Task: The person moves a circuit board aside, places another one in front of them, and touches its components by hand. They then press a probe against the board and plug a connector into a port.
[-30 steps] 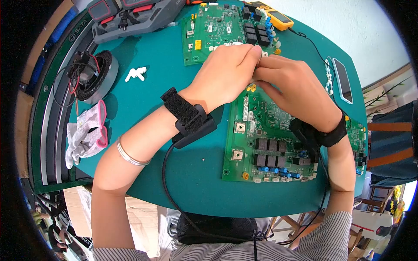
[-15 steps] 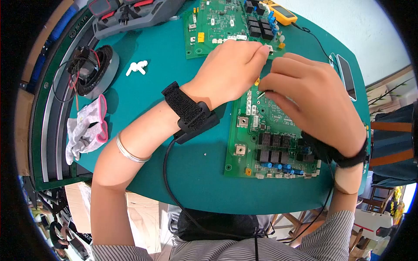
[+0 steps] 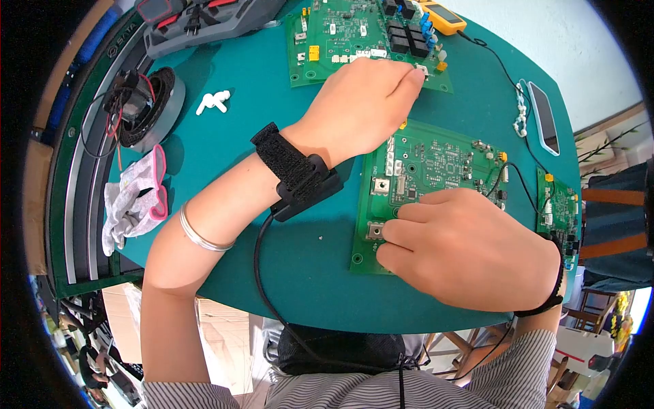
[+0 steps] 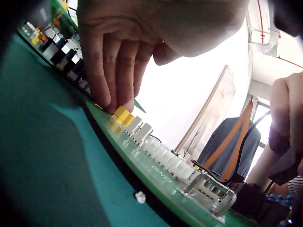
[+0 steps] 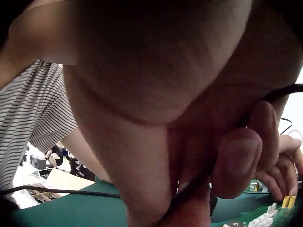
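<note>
A green circuit board (image 3: 443, 153) lies on the green table in front of me. My left hand (image 3: 364, 102) reaches over its far left corner. In the left wrist view, the fingers (image 4: 125, 78) point down right by a yellow connector (image 4: 122, 116); I cannot tell whether they pinch anything. My right hand (image 3: 470, 252) is over the near half of the board, hiding its black relays. Its fingertips overlap a square metal terminal (image 3: 375, 230) in the head view. The curled fingers hold a black test lead (image 5: 189, 187), which crosses the palm in the right wrist view.
A second circuit board (image 3: 344, 41) lies beyond, near a yellow multimeter (image 3: 443, 17). A phone (image 3: 543, 117) and a smaller board (image 3: 558, 204) are at right. Earbuds (image 3: 213, 102), a speaker-like round part (image 3: 160, 112), a glove (image 3: 136, 201) and a tool case (image 3: 211, 31) occupy the left.
The hands were together at the board's far edge. My right hand has come away, down towards me, to the near terminal, uncovering the board's far half. The left hand has barely moved.
</note>
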`<action>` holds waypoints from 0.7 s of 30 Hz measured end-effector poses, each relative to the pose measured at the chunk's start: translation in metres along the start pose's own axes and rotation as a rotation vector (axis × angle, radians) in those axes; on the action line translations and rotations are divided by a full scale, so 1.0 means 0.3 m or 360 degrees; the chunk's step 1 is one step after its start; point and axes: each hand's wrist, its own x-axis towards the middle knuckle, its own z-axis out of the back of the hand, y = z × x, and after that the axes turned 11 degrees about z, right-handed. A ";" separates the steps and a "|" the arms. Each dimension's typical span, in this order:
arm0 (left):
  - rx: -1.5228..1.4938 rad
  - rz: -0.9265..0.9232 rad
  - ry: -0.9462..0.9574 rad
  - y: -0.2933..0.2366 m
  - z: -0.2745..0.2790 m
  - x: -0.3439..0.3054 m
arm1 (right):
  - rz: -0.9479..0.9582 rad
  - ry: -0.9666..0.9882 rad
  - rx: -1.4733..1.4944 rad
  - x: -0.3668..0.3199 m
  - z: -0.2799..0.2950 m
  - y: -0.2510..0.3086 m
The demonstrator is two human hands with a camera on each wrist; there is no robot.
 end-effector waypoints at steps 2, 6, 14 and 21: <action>0.0014 -0.0036 -0.0015 0.004 -0.002 0.002 | -0.0004 0.0021 -0.0004 0.004 0.001 -0.003; 0.0027 -0.0037 -0.0004 0.005 -0.001 0.001 | -0.0012 0.0081 -0.0037 0.012 -0.001 0.001; 0.0112 -0.0092 -0.0053 0.008 -0.009 0.001 | -0.0067 0.0020 -0.0150 0.015 -0.011 0.019; 0.0144 -0.0100 -0.0078 0.007 -0.012 0.005 | -0.0066 -0.0013 -0.0115 0.028 -0.015 0.034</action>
